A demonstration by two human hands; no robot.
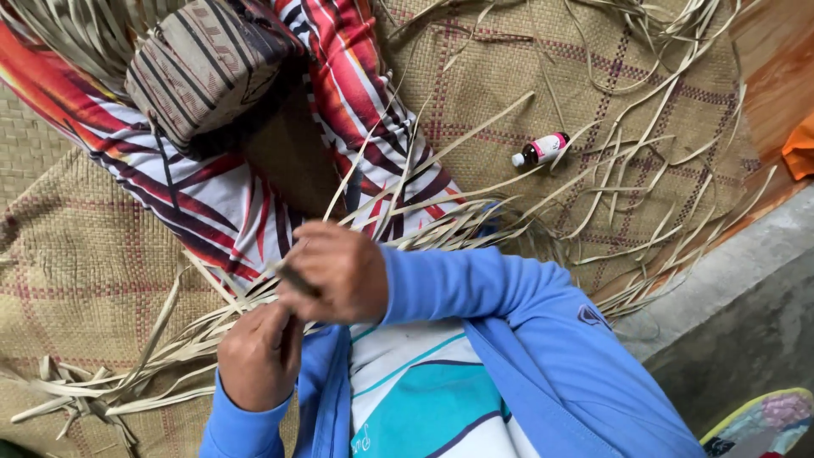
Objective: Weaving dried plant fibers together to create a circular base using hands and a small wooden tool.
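L hand [257, 356] fisted round dried leaf strips [170, 348], knuckles up. R hand [335, 271] just above, touching, pinching a dark thin tool [297, 280]. Woven mat [76, 254] beneath.

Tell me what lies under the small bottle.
The bottle lies on its side on a woven mat with faint reddish check lines, among loose dry leaf strips. Whatever is beneath the mat is covered.
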